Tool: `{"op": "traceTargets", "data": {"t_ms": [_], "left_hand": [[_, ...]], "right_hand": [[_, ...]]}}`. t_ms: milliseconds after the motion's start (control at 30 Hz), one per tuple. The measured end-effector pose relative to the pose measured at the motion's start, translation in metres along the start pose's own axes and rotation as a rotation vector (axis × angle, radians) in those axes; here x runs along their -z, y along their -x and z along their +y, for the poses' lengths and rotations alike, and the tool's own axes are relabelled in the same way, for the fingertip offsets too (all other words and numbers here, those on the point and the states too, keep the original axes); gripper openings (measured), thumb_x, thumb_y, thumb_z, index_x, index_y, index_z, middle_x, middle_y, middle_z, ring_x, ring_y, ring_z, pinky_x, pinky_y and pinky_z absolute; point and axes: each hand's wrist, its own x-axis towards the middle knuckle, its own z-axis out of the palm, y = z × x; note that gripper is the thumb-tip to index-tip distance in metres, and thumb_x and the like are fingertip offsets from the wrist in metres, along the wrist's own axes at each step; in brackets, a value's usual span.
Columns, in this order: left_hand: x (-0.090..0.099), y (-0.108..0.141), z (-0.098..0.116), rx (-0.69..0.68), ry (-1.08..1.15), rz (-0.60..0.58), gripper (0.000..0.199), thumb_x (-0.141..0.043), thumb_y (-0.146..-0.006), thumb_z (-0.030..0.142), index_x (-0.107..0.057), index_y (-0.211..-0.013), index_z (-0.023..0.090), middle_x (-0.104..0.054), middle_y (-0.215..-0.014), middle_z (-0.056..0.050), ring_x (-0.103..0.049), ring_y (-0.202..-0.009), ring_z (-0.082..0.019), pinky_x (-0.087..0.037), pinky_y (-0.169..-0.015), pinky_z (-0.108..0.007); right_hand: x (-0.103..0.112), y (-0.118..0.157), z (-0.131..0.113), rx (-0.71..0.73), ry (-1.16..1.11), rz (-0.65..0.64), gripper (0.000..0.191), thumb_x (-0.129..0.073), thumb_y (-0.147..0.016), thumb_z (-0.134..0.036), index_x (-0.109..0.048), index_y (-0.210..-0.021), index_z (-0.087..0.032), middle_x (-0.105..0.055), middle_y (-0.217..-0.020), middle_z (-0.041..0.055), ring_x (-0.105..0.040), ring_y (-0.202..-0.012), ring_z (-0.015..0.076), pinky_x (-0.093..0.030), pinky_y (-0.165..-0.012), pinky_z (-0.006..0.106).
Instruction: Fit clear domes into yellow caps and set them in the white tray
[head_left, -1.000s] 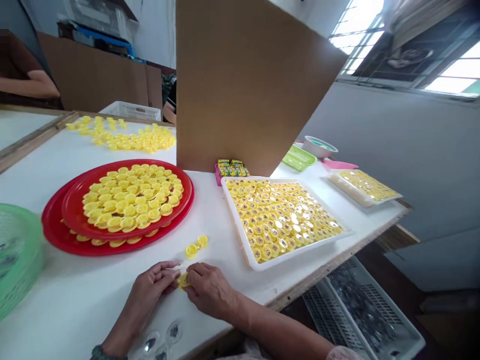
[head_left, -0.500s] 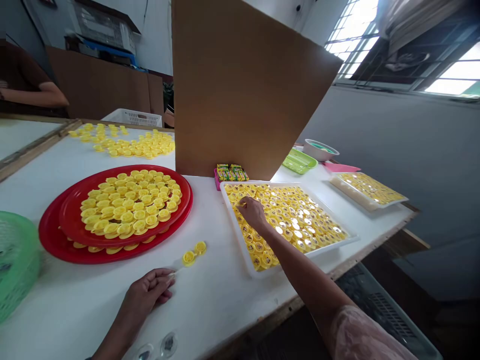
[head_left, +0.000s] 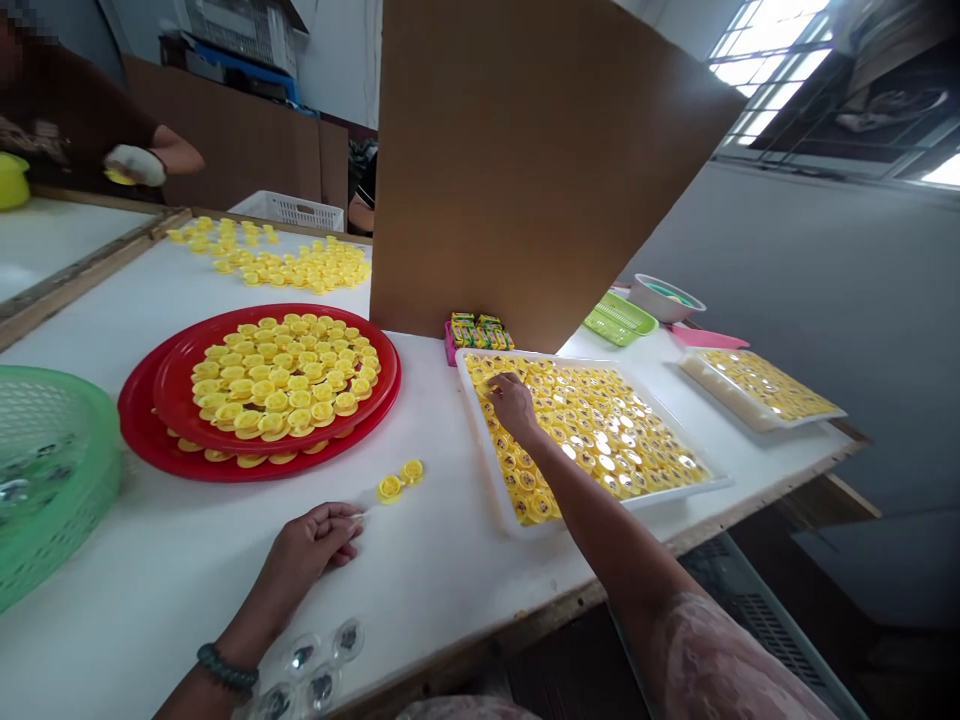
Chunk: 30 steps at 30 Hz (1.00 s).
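My left hand is pinched low over the white table, its fingertips closed on a small pale thing I cannot make out. Just beyond it lie two yellow cups. My right hand reaches into the far left corner of a white tray filled with yellow cups with shiny tops. Its fingers are bent together at the cups; what they hold, if anything, is hidden. Several clear round lids lie near my left wrist.
Stacked red trays of yellow cups stand left, beside a green basket. A cardboard panel rises behind small packets. Another filled tray is at right. Across the table, a person's gloved hand shows.
The view has shifted, bringing more of the green basket and clear lids into sight. The other person's gloved hand has come into view. My hands keep nearly the same places.
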Motion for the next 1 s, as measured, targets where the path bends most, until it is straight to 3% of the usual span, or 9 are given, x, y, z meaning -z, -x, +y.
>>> {"op": "traceTargets", "data": {"t_ms": [233,333,433,533,633,700,800,900,1000], "left_hand": [[0.005,-0.005,-0.009,-0.030,0.023,-0.050,0.042,-0.071,-0.063,0.039,-0.062,-0.096,0.015,-0.068,-0.079,-0.004,-0.060,-0.062,-0.011,-0.050,-0.062,-0.024],[0.005,-0.006,-0.011,-0.066,0.035,-0.063,0.039,-0.070,-0.065,0.039,-0.062,-0.096,0.015,-0.069,-0.080,-0.005,-0.060,-0.062,-0.011,-0.049,-0.062,-0.024],[0.004,-0.005,-0.010,-0.090,0.039,-0.070,0.038,-0.070,-0.065,0.039,-0.063,-0.094,0.015,-0.069,-0.079,-0.005,-0.061,-0.062,-0.012,-0.049,-0.061,-0.025],[0.003,-0.003,-0.007,-0.111,0.045,-0.056,0.038,-0.071,-0.064,0.038,-0.063,-0.092,0.013,-0.069,-0.077,-0.006,-0.062,-0.061,-0.013,-0.049,-0.060,-0.025],[0.004,-0.002,-0.007,-0.124,0.065,-0.043,0.037,-0.070,-0.065,0.036,-0.062,-0.093,0.013,-0.069,-0.077,-0.006,-0.062,-0.061,-0.013,-0.050,-0.060,-0.026],[0.004,-0.002,-0.008,-0.120,0.077,-0.043,0.035,-0.070,-0.066,0.035,-0.062,-0.092,0.013,-0.069,-0.075,-0.005,-0.062,-0.060,-0.012,-0.049,-0.060,-0.025],[0.005,-0.002,-0.009,-0.119,0.083,-0.036,0.033,-0.069,-0.066,0.033,-0.062,-0.091,0.013,-0.068,-0.072,-0.004,-0.062,-0.059,-0.012,-0.049,-0.058,-0.024],[0.005,0.000,-0.009,-0.133,0.077,-0.036,0.034,-0.069,-0.065,0.034,-0.062,-0.091,0.013,-0.068,-0.074,-0.005,-0.062,-0.060,-0.013,-0.050,-0.060,-0.026],[0.004,0.004,-0.006,-0.160,0.038,-0.069,0.034,-0.068,-0.067,0.035,-0.063,-0.093,0.013,-0.069,-0.079,-0.007,-0.061,-0.061,-0.012,-0.049,-0.060,-0.026]], "right_hand": [[0.009,0.003,-0.008,0.026,0.036,0.001,0.032,-0.053,-0.075,-0.009,-0.064,-0.105,-0.015,-0.058,-0.110,0.0108,-0.059,-0.087,0.0204,-0.047,-0.079,0.033],[0.025,0.027,-0.027,0.076,0.045,0.071,0.036,-0.053,-0.078,-0.012,-0.059,-0.113,-0.016,-0.054,-0.118,0.0137,-0.052,-0.104,0.0268,-0.042,-0.089,0.042],[0.037,0.070,-0.063,0.231,-0.074,0.092,0.029,-0.049,-0.084,-0.016,-0.059,-0.111,-0.018,-0.058,-0.110,0.0114,-0.052,-0.104,0.0243,-0.043,-0.090,0.041],[0.036,0.121,-0.107,0.412,-0.317,-0.209,0.022,-0.049,-0.086,-0.017,-0.062,-0.104,-0.019,-0.063,-0.098,0.0078,-0.057,-0.094,0.0183,-0.048,-0.083,0.032],[0.027,0.163,-0.145,0.613,-0.461,-0.526,0.028,-0.054,-0.085,-0.018,-0.058,-0.113,-0.020,-0.063,-0.106,0.0071,-0.057,-0.100,0.0167,-0.047,-0.087,0.029],[0.020,0.180,-0.161,0.759,-0.475,-0.635,0.033,-0.056,-0.084,-0.017,-0.056,-0.116,-0.019,-0.061,-0.114,0.0077,-0.055,-0.105,0.0165,-0.044,-0.091,0.029],[0.012,0.191,-0.172,0.884,-0.412,-0.693,0.024,-0.052,-0.085,-0.012,-0.060,-0.107,-0.018,-0.062,-0.112,0.0075,-0.055,-0.103,0.0161,-0.044,-0.090,0.028],[0.006,0.194,-0.168,0.823,-0.384,-0.661,0.018,-0.048,-0.088,-0.013,-0.062,-0.098,-0.018,-0.065,-0.103,0.0073,-0.057,-0.097,0.0172,-0.046,-0.085,0.029],[-0.005,0.193,-0.156,0.563,-0.514,-0.522,0.016,-0.050,-0.088,-0.020,-0.062,-0.099,-0.016,-0.067,-0.096,0.0075,-0.060,-0.090,0.0165,-0.047,-0.081,0.028]]}}
